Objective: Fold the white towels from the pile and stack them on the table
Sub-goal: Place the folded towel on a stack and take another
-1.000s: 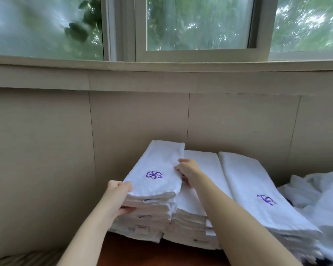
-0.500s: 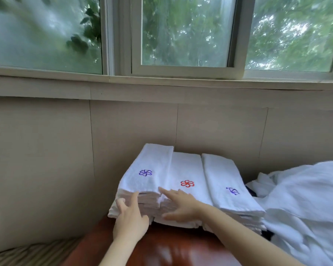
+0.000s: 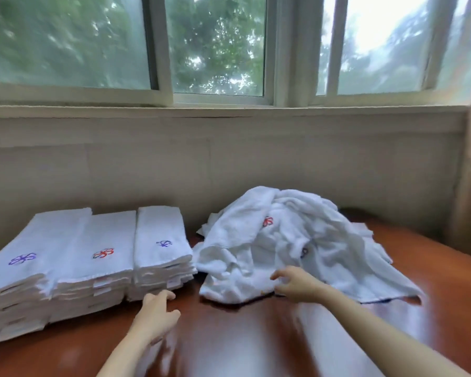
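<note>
Now: Right Hand Reaches the Pile for the Next Towel

1. Folded stock. 3 stacks (image 3: 65, 240) of folded white towels stand side by side on the left of the counter (image 3: 256, 338), touching one another and set back near the wall (image 3: 147, 172). Each top towel shows its flower mark (image 3: 103, 253) upward, with the layered ends facing me. I judge this keeps the stacks square and easy to add to.

2. Unfolded stock. The pile (image 3: 297, 240) of loose white towels lies crumpled on the counter to the right, just beside the right-most stack (image 3: 161, 240).

3. Left hand (image 3: 155, 314). It sits low over the counter at the near corner of the right-most stack. Its fingers (image 3: 167, 295) are released and hold nothing. The tips are at the base of that stack, but blur hides whether they touch it.

4. Right hand (image 3: 297, 284). It extends to the near edge of the pile. Its fingers (image 3: 279, 275) are spread, slightly bent and released, with no cloth gripped. Contact with the cloth cannot be confirmed.

5. Step in hand (judgement). I am selecting the next towel. A good part of the pile remains, so the task is well advanced but unfinished.

6. Caution (judgement). The layers are tangled. Pinch 1 edge only, because a deep grab may drag several towels onto the folded stock.
</note>
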